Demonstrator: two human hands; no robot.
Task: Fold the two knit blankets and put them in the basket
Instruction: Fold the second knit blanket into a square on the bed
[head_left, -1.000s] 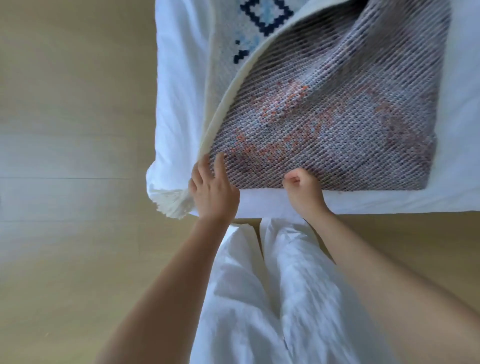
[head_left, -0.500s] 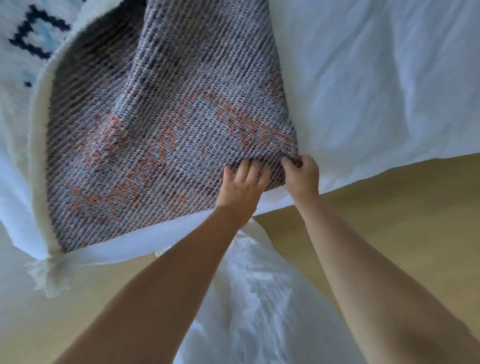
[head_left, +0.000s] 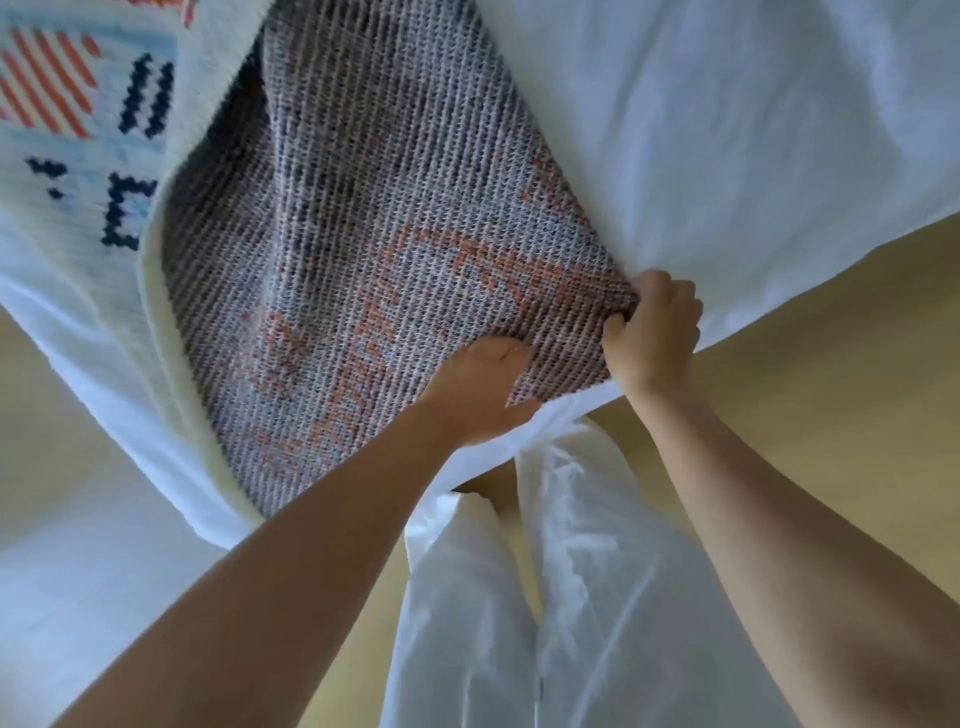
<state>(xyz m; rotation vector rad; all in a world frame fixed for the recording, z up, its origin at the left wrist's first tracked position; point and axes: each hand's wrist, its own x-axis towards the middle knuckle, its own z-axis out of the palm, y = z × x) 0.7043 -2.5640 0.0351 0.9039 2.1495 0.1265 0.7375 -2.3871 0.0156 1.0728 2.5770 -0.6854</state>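
1. my right hand (head_left: 652, 332) grips the near right corner of the grey-purple and orange, cream-bordered knit blanket (head_left: 363, 234). its fingers (head_left: 670, 306) are curled tight round the bunched corner, which is pulled up into a small peak.
2. my left hand (head_left: 478, 395) holds the blanket's near edge just beside the right hand. the thumb lies on top of the knit and the fingers are tucked under the edge, out of sight, so it is a pinch on the fabric.
3. the blanket lies spread on the bed with its white sheet (head_left: 727, 130). one layer is turned over on itself, so most of what i see is the ribbed grey-purple back with blurred orange marks running through it.
4. at the far left the blanket's face side shows: cream ground, pale blue patches, navy block shapes and an orange striped patch. a thick cream border runs down between that face and the turned-over back.
5. the edge i hold lies close to the near edge of the bed, and a strip of white sheet shows below it.
6. the pale wooden floor (head_left: 831, 395) shows beyond the bed edge on the right and lower left.
7. my white crinkled trousers (head_left: 519, 597) fill the bottom middle, between my two bare forearms.
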